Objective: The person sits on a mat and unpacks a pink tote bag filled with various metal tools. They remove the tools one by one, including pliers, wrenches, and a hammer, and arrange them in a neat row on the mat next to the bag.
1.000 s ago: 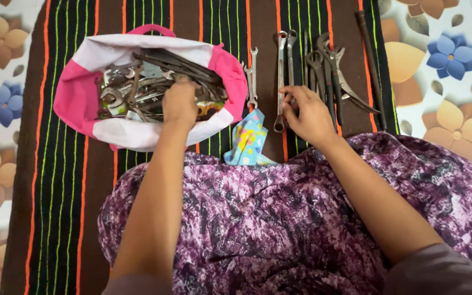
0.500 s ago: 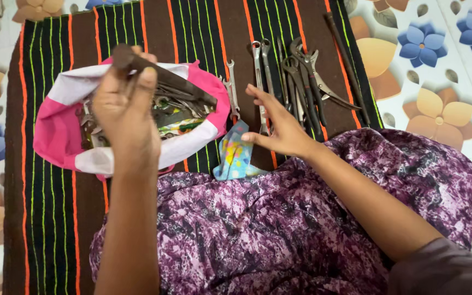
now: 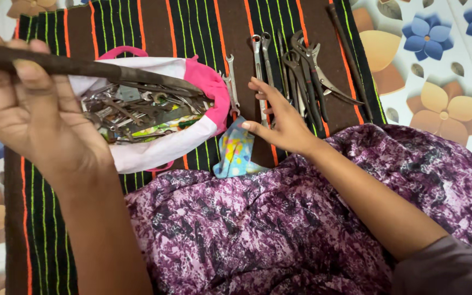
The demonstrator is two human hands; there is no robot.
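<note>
One rusty bar (image 3: 99,70) in left hand (image 3: 34,117)

The long dark tool (image 3: 83,68) runs off the left edge, its end unseen; the left hand (image 3: 34,114) hides its grip and part of the pink bag (image 3: 214,82). The bag's jumbled tools (image 3: 137,106) are indistinguishable. The right hand (image 3: 282,123) partly covers one spanner (image 3: 258,60).

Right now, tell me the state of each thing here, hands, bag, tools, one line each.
Left hand: raised, closed on a long dark metal tool.
Right hand: open, fingers spread over the laid-out tools.
Pink and white bag: open, full of wrenches.
Wrenches and pliers: laid side by side on the striped mat.
Patterned cloth: crumpled beside the bag.
</note>
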